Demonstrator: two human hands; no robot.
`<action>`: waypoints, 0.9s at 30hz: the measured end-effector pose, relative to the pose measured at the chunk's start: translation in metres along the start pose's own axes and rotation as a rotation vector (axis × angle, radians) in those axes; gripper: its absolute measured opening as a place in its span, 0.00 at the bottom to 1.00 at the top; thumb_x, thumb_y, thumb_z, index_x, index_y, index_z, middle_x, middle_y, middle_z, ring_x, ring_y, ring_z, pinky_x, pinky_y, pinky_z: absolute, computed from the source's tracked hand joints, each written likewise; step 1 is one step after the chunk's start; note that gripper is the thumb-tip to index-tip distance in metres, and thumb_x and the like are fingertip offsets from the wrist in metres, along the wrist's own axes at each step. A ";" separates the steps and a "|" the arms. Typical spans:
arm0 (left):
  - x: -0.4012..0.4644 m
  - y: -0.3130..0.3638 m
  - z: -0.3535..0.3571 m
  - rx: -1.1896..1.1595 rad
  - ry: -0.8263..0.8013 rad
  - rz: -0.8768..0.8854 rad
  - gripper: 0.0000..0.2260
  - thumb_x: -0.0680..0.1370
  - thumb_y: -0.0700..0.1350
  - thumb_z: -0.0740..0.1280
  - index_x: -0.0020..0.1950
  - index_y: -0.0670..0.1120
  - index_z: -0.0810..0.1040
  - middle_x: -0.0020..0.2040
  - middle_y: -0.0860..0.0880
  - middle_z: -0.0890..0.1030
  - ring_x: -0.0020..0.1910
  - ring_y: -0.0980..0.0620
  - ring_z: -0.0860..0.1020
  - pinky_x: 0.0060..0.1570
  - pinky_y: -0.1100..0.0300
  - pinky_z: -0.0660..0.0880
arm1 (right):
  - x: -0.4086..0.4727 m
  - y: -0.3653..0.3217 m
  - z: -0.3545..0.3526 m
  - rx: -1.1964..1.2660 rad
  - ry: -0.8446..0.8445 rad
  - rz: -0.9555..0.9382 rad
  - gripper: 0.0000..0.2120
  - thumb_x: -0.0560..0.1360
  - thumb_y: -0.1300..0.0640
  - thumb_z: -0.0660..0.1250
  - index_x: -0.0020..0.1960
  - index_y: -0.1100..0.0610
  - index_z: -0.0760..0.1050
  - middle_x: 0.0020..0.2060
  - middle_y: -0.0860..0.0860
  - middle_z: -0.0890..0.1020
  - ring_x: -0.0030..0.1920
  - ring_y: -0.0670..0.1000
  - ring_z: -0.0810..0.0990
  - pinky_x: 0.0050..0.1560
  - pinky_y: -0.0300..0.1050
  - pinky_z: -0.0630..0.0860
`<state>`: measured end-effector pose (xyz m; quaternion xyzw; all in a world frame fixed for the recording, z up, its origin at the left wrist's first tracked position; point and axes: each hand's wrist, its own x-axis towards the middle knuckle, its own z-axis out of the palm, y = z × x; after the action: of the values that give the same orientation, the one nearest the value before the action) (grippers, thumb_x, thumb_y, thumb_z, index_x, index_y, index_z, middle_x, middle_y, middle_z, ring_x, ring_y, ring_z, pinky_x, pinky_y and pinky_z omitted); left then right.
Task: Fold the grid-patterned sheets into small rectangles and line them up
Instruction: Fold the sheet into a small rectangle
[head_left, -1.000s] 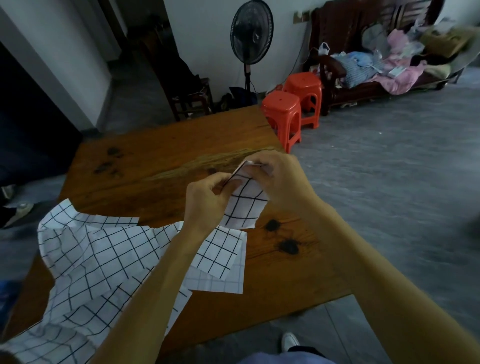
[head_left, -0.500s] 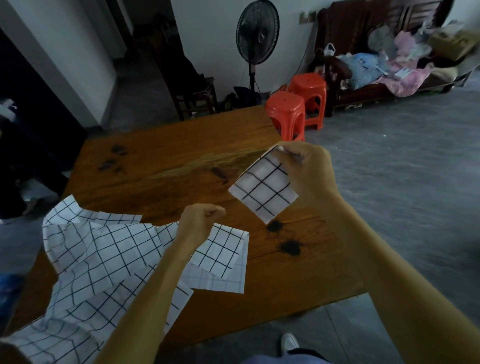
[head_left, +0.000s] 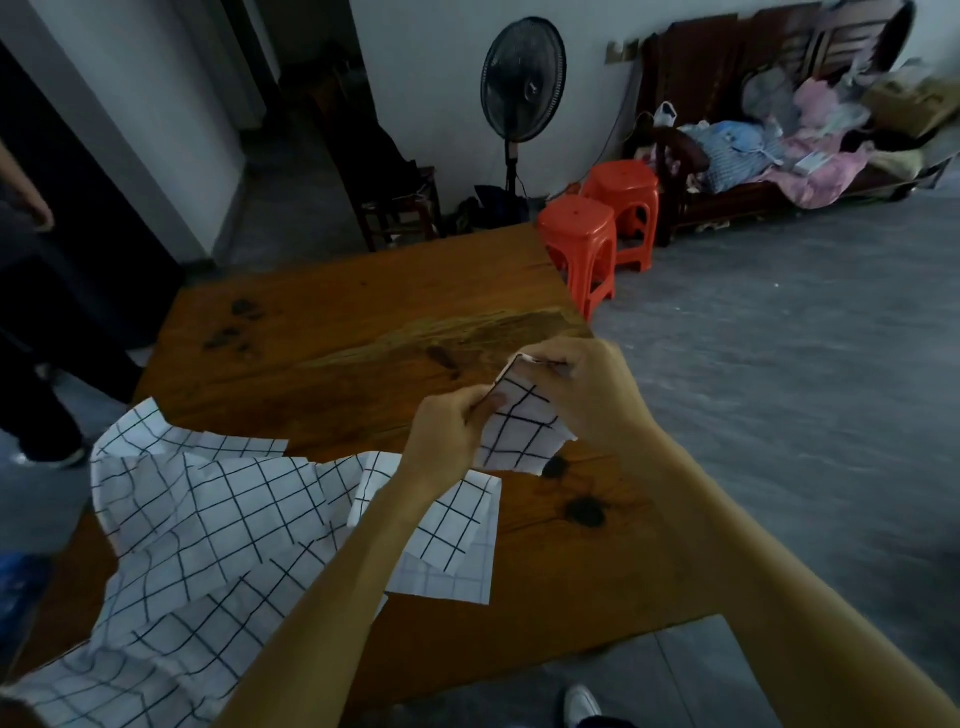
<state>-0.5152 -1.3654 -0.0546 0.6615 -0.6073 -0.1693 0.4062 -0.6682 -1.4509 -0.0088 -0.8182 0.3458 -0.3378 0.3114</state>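
Observation:
A small folded grid-patterned sheet (head_left: 522, 428) is held up above the wooden table (head_left: 337, 332), near its right edge. My left hand (head_left: 452, 441) pinches its left edge. My right hand (head_left: 587, 395) grips its top and right side. A crumpled pile of unfolded grid-patterned sheets (head_left: 208, 525) covers the near left part of the table and reaches under my left forearm. One flatter sheet (head_left: 457, 551) lies at the pile's right end.
Two orange plastic stools (head_left: 582, 244) stand by the table's far right corner. A standing fan (head_left: 522, 88) and a cluttered wooden bench (head_left: 779, 150) are by the back wall. Another person's legs (head_left: 36, 374) stand at the left. My shoe (head_left: 582, 704) shows below the near edge.
My left hand had let go and dropped toward the pile half a second ago; it has risen again and pinches the small sheet together with my right hand.

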 end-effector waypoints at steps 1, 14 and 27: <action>-0.002 -0.002 0.001 -0.002 -0.001 0.001 0.10 0.80 0.52 0.61 0.47 0.52 0.80 0.35 0.60 0.78 0.34 0.63 0.77 0.30 0.68 0.70 | 0.000 0.001 -0.001 0.022 0.012 0.021 0.08 0.75 0.56 0.70 0.52 0.56 0.84 0.44 0.45 0.84 0.41 0.34 0.77 0.42 0.24 0.69; 0.016 0.014 -0.009 0.019 -0.030 -0.051 0.25 0.76 0.60 0.61 0.69 0.49 0.72 0.58 0.54 0.78 0.56 0.60 0.74 0.53 0.67 0.70 | 0.003 0.017 -0.002 -0.214 0.029 -0.127 0.08 0.76 0.54 0.67 0.48 0.53 0.85 0.42 0.49 0.86 0.40 0.48 0.83 0.43 0.43 0.78; 0.018 0.014 -0.028 0.117 0.275 0.147 0.03 0.78 0.41 0.66 0.49 0.44 0.79 0.43 0.54 0.78 0.41 0.62 0.76 0.42 0.73 0.73 | 0.005 0.024 -0.011 -0.188 -0.110 0.058 0.10 0.75 0.50 0.70 0.35 0.50 0.79 0.30 0.47 0.80 0.32 0.46 0.76 0.32 0.42 0.69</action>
<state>-0.5002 -1.3722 -0.0220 0.6547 -0.6016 -0.0114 0.4575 -0.6823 -1.4715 -0.0186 -0.8508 0.3818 -0.2494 0.2611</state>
